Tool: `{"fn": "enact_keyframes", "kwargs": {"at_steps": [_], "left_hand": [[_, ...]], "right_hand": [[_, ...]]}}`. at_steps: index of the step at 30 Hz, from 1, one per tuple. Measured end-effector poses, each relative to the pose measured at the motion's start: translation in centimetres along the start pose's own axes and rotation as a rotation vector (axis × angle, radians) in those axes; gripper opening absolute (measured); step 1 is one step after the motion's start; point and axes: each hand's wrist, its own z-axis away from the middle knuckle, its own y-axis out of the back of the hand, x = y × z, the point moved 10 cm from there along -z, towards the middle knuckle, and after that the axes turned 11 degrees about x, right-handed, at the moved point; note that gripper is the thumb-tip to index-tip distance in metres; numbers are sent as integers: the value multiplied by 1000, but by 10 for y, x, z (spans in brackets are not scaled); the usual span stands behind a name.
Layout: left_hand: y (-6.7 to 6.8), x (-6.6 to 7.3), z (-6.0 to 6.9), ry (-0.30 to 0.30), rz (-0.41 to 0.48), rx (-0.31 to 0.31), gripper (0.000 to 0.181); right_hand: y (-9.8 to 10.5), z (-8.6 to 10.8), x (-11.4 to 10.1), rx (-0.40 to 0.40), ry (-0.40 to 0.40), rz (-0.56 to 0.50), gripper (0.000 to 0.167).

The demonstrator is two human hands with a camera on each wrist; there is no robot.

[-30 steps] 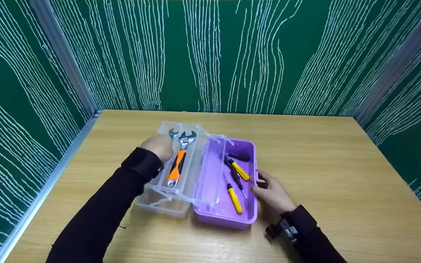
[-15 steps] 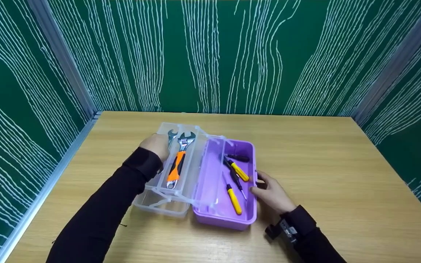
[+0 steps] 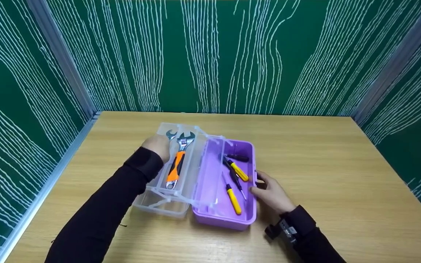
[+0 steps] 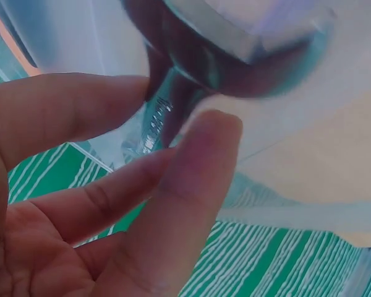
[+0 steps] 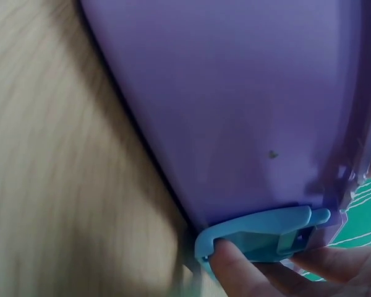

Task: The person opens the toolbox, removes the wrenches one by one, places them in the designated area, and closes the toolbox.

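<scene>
In the head view, my left hand is over the left part of a clear plastic tray. It pinches an open-end wrench by the shank between thumb and fingers. The wrench's head shows past the hand; its lower end is hidden. Beside it in the tray lies an adjustable wrench with an orange and black grip. My right hand grips the right wall of the purple toolbox, thumb at the rim. In the right wrist view, a finger touches its blue latch.
Several screwdrivers lie in the toolbox, among them a yellow-handled screwdriver and a black-handled screwdriver. The open clear lid rests left of the box under the tray. Green patterned walls surround the wooden table.
The wrench head in my left hand has turned slightly and shifted a little toward the left. My right hand keeps its place on the toolbox.
</scene>
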Motion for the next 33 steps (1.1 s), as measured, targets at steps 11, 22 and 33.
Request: {"fn": "enact_keyframes", "kwargs": {"at_steps": [11, 22, 33], "left_hand": [[1, -5, 1, 49, 62, 8, 15], [8, -21, 1, 122, 203, 39, 20], [13, -36, 5, 132, 259, -8, 18]], "right_hand": [[-1, 1, -2, -3, 5, -3, 67], [-2, 1, 2, 5, -25, -8, 69], [-1, -1, 4, 15, -25, -2, 68]]}}
